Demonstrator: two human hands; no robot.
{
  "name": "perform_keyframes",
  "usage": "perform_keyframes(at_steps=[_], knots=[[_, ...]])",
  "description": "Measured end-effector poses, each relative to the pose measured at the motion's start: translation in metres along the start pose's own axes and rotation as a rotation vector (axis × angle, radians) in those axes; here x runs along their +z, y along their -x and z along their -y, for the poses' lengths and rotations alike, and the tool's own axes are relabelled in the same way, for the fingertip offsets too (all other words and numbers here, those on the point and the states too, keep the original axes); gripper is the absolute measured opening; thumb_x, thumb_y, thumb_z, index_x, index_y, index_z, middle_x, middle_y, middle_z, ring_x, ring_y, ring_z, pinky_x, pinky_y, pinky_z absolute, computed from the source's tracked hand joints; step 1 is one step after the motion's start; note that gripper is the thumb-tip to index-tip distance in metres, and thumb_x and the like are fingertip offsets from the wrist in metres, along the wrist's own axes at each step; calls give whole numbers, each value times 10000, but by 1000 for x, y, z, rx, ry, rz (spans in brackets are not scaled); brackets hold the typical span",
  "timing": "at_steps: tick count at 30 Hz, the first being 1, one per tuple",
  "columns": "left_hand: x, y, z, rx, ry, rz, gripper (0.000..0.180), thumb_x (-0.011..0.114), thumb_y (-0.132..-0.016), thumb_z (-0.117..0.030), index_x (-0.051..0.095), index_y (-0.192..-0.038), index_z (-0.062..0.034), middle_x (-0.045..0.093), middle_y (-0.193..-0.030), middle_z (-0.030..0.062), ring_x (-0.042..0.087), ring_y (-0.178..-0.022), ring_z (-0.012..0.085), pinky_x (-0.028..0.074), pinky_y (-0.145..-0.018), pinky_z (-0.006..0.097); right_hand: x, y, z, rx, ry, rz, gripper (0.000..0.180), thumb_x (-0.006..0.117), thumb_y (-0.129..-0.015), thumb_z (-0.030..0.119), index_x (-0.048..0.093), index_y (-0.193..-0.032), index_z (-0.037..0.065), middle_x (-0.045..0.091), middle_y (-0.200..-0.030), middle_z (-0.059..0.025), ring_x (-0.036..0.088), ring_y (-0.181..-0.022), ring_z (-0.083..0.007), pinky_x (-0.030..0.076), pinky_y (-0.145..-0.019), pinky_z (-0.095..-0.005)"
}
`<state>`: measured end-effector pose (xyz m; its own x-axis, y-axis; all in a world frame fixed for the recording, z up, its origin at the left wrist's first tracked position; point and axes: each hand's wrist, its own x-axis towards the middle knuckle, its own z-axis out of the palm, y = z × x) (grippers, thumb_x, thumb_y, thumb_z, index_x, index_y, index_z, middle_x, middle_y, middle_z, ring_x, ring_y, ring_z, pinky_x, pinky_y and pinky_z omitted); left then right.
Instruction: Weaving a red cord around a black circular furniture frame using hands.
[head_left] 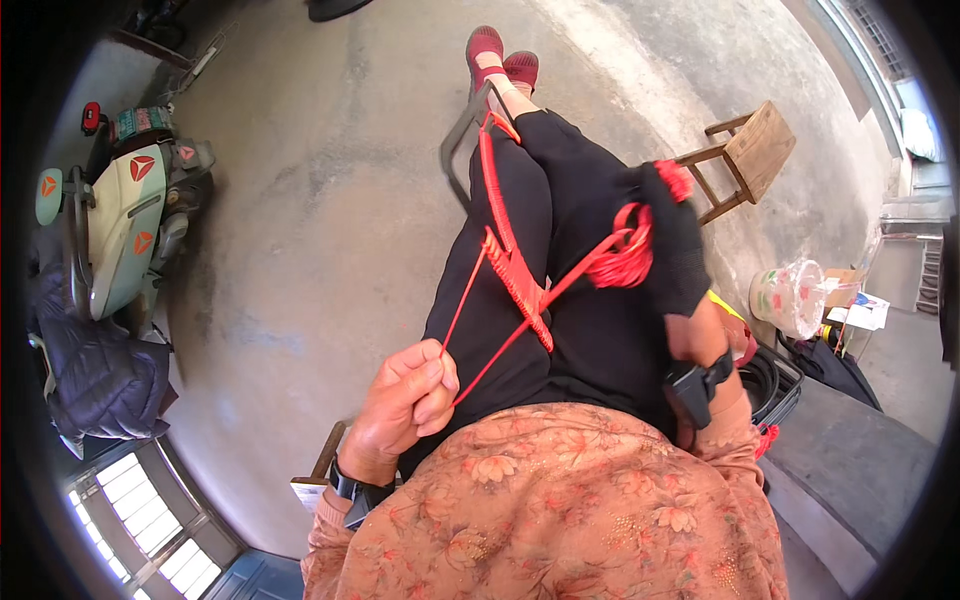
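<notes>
On my lap, over black trousers (470,290), lies a grey bent frame (458,150) with red cord wound closely along one bar, making a red wrapped strip (518,285). My left hand (408,395) pinches a thin red cord (466,300) that stretches up to the strip's edge. Another strand slants from near this hand across the strip toward a looped bundle of red cord (625,255). My right hand (680,260), apparently in a black glove and blurred, is closed on that bundle. More red shows at its far end; its fingers are not distinct.
A wooden stool (755,155) stands to the right on the concrete floor (320,200). Nearer on that side are a clear plastic tub (790,298) and a grey ledge (850,460). At left a pale scooter (130,220) is parked, with a dark padded jacket (105,385) beside it.
</notes>
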<state>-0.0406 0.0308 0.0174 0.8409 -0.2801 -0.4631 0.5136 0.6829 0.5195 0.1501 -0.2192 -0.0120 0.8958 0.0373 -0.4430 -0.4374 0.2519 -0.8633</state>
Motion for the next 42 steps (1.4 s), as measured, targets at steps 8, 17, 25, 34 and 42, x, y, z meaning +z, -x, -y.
perform_keyframes(at_steps=[8,17,25,34,42], knots=[[37,-58,-50,663,-241,-154,317,555,-967,-199,569,-1192,24,568,-1237,165,572,-1093,241,558,-719,308,0,-11,19,-236,306,228,304,630,-896,202,640,-1137,18,632,-952,-54,593,-894,-123,477,-803,-276],[-4,-122,-14,327,-172,-57,296,588,-963,-182,593,-1224,-43,672,-1060,29,635,-894,121,534,-774,286,66,22,-3,-752,1016,420,500,677,-787,72,551,-1270,104,605,-1139,-130,627,-1001,-313,516,-832,-371],[4,-74,-69,447,73,-172,347,555,-985,-305,536,-1222,-53,654,-1081,97,636,-900,185,502,-693,260,45,20,11,-834,871,207,569,727,-747,97,530,-1280,68,585,-1224,-162,585,-1123,-350,495,-924,-392],[77,24,-131,610,-181,814,213,644,-922,-67,467,-989,31,664,-819,225,683,-703,285,557,-507,361,89,40,27,-1239,920,875,358,756,-737,172,651,-1060,60,646,-1097,-128,608,-1054,-341,443,-989,-435],[-17,-8,-87,533,-635,-581,298,504,-1007,-299,553,-1090,-18,542,-681,22,449,-458,57,344,-372,195,14,75,42,-398,403,1102,126,666,-865,69,685,-974,8,688,-876,-97,657,-724,-178,529,-683,-284]])
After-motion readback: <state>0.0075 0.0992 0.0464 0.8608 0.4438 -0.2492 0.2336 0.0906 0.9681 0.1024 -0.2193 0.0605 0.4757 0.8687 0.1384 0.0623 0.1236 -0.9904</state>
